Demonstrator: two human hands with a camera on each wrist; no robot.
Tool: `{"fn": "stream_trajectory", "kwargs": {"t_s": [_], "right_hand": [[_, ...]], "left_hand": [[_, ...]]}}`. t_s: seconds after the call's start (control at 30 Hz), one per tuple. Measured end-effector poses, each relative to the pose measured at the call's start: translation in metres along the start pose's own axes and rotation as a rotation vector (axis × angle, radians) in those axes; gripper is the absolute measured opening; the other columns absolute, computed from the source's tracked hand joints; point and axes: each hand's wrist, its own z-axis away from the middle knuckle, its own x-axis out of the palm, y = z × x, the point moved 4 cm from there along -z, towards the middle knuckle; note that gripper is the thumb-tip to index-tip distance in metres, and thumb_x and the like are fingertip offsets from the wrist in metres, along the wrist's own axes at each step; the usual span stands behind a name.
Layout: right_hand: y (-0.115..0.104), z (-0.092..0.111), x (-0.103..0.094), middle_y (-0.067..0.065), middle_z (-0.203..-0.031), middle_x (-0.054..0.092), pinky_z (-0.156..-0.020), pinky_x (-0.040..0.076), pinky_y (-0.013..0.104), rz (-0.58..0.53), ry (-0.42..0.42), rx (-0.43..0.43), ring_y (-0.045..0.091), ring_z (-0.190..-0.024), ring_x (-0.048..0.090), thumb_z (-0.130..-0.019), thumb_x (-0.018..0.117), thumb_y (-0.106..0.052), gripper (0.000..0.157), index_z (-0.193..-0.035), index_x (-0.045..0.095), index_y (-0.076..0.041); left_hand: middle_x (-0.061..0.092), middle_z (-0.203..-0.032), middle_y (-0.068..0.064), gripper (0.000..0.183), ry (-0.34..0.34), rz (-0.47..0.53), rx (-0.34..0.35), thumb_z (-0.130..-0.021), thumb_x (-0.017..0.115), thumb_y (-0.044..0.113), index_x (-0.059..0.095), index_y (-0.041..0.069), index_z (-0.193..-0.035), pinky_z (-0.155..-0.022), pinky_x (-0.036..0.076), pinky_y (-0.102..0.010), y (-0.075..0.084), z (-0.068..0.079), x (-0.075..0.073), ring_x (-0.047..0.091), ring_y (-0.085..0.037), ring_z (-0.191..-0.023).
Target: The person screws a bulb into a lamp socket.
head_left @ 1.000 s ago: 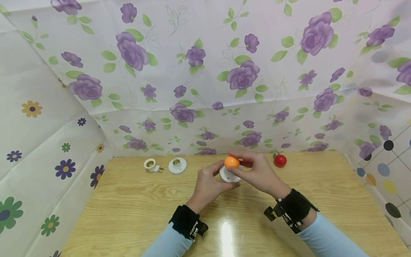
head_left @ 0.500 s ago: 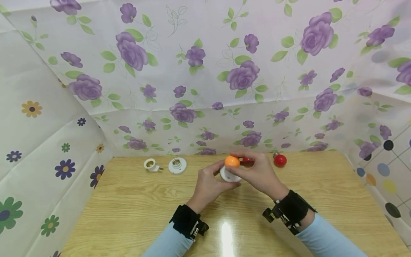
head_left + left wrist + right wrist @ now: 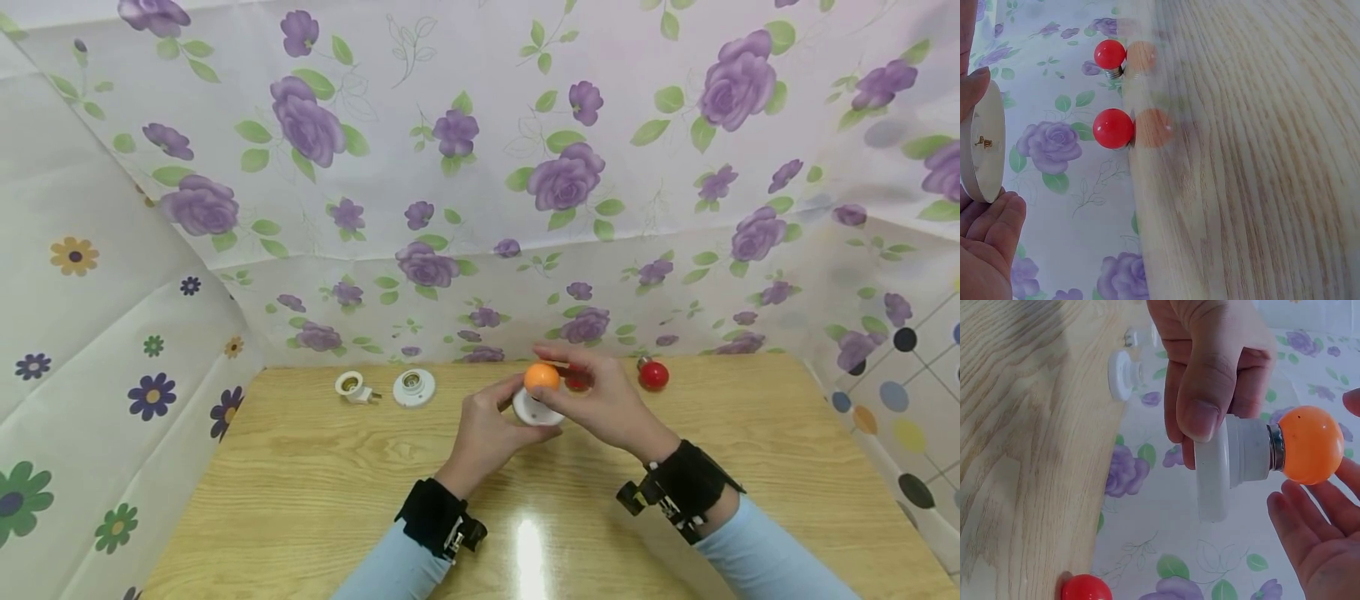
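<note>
My left hand grips a round white lamp holder by the rim of its base, above the table. An orange light bulb sits in the holder's mouth, with a band of its metal cap showing in the right wrist view. My right hand is spread around the bulb. Its thumb is against or very near the orange globe, while the index finger stands off it. In the right wrist view, the lower fingers lie loosely straight by the globe. The left wrist view shows the back of the holder's base.
A red bulb lies at the table's back right. Another red bulb shows partly behind my right hand. At the back left are a plug-in lamp socket and another round lamp holder. Flowered cloth hangs behind the wooden table.
The right index finger has lifted away from the orange bulb, and more of the red bulb behind shows. The left hand and the lamp holder stay in nearly the same place.
</note>
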Motion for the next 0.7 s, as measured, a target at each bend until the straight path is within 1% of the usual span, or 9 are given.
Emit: {"fn": "stream_trajectory", "kwargs": {"t_s": [0.13, 0.27, 0.43, 0.57, 0.7], "right_hand": [[0.001, 0.001, 0.001, 0.005, -0.133, 0.049, -0.088, 0.045, 0.043, -0.024, -0.038, -0.007, 0.023, -0.116, 0.049, -0.087, 0.065, -0.014, 0.046, -0.131, 0.052, -0.011], [0.0, 0.001, 0.002, 0.008, -0.131, 0.051, -0.088, 0.045, 0.043, -0.033, -0.046, -0.023, 0.021, -0.113, 0.051, -0.086, 0.063, -0.008, 0.045, -0.13, 0.053, -0.008], [-0.006, 0.0, 0.002, 0.009, -0.128, 0.053, -0.087, 0.046, 0.043, -0.037, -0.041, -0.004, 0.02, -0.111, 0.053, -0.085, 0.063, -0.004, 0.043, -0.127, 0.055, -0.008], [0.0, 0.0, 0.003, 0.005, -0.126, 0.055, -0.086, 0.046, 0.045, -0.044, -0.033, -0.005, 0.02, -0.111, 0.053, -0.085, 0.065, -0.007, 0.041, -0.125, 0.057, -0.009], [0.016, 0.0, 0.005, -0.004, -0.124, 0.056, -0.086, 0.046, 0.045, -0.039, -0.022, -0.005, 0.015, -0.11, 0.053, -0.086, 0.067, -0.014, 0.04, -0.125, 0.058, -0.016]], "left_hand": [[0.058, -0.116, 0.017, 0.062, -0.003, 0.011, 0.009, -0.067, 0.082, 0.036, 0.056, 0.033, -0.124, -0.088, 0.044, -0.03, 0.0, 0.0, 0.0, 0.055, -0.003, -0.103], [0.058, -0.116, 0.017, 0.062, 0.004, 0.012, 0.013, -0.067, 0.082, 0.035, 0.056, 0.032, -0.123, -0.088, 0.044, -0.03, 0.0, 0.0, 0.0, 0.055, -0.003, -0.103], [0.058, -0.115, 0.018, 0.061, 0.007, -0.004, 0.005, -0.067, 0.082, 0.036, 0.057, 0.032, -0.122, -0.088, 0.044, -0.028, 0.0, -0.001, 0.0, 0.055, -0.002, -0.103], [0.058, -0.115, 0.018, 0.06, 0.004, -0.005, -0.007, -0.067, 0.082, 0.037, 0.057, 0.033, -0.122, -0.088, 0.044, -0.028, 0.0, -0.001, -0.001, 0.055, -0.002, -0.103], [0.058, -0.114, 0.018, 0.06, 0.003, 0.002, -0.008, -0.067, 0.082, 0.037, 0.057, 0.033, -0.122, -0.088, 0.044, -0.029, -0.001, 0.0, -0.001, 0.056, -0.003, -0.102]]}}
